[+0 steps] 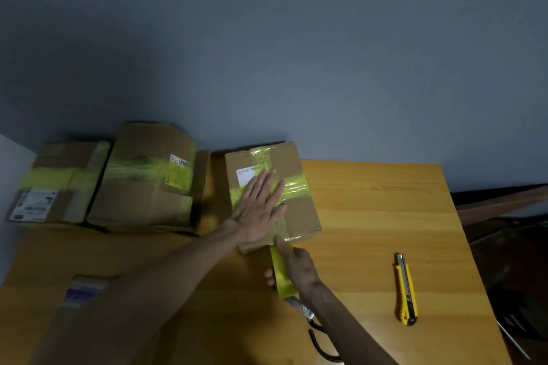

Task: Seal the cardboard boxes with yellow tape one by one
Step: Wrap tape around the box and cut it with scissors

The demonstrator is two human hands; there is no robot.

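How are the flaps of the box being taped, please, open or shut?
Shut: yellow tape crosses the flat top of the box under the left hand.

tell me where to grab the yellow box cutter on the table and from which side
Take the box cutter by the middle of its yellow body, coming down from above, fingers pinching its long sides. It lies flat on the table, metal blade end pointing away, with bare wood on both sides. The right hand is nearer, but it holds the yellow tape.
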